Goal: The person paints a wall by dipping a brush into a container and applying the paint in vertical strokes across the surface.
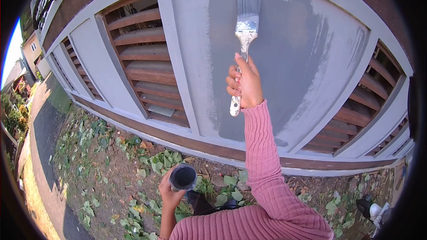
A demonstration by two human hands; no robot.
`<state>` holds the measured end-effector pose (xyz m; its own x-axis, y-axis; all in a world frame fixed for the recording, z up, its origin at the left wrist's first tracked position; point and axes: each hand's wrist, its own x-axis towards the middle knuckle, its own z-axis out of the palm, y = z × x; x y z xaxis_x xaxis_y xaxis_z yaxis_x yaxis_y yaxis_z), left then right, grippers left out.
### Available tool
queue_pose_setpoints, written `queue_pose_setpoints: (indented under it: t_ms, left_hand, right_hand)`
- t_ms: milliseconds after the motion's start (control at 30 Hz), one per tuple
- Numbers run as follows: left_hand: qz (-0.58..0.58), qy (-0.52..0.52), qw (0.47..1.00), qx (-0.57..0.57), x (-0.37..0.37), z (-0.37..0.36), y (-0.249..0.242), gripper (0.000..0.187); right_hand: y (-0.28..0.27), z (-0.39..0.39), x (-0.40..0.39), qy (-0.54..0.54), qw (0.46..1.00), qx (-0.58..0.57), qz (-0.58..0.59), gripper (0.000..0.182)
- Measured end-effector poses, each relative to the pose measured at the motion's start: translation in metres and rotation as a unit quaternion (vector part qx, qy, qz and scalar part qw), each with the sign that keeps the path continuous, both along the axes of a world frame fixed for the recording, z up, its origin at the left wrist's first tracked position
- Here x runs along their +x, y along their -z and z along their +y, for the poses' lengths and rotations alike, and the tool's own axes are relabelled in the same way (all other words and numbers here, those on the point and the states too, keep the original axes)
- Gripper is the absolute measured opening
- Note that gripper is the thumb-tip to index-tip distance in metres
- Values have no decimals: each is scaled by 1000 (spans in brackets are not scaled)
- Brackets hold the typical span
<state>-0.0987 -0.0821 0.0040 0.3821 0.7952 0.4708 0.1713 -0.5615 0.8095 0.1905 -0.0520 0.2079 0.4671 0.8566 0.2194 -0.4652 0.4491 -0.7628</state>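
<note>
My right hand [247, 82] is closed round the pale, paint-spotted handle of a paintbrush [246, 31]. The brush is upright, its grey-coated bristles over the upper part of a wall panel [191, 26]. A broad patch of dark grey paint [280, 62] covers the panel's middle, with streaky edges and lighter grey left at the sides. Low in the view, my left hand [169, 192] grips a cup of paint [183, 177] with a dark inside. The fingers on the cup's far side are hidden.
Brown louvred vents [147, 58] flank the panel, with another louvred vent [360, 102] at the right. Green creeping plants [164, 160] grow on the soil below the wall. A black and white object [371, 209] lies at the lower right. A paved path [42, 151] runs along the left.
</note>
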Motion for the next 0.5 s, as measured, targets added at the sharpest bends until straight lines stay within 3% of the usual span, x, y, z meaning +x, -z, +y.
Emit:
queue_pose_setpoints:
  t_ms: [267, 467, 500]
  left_hand:
    - [11, 15, 1000, -6, 7, -1, 3, 48]
    - [-1, 36, 999, 4, 17, -5, -1, 52]
    - [-2, 44, 999, 10, 19, -5, -3, 53]
  right_hand:
    - [106, -32, 7, -59, 987, -99, 111, 10]
    - [151, -60, -25, -44, 967, -194, 161, 9]
    - [165, -64, -29, -81, 958, -209, 177, 9]
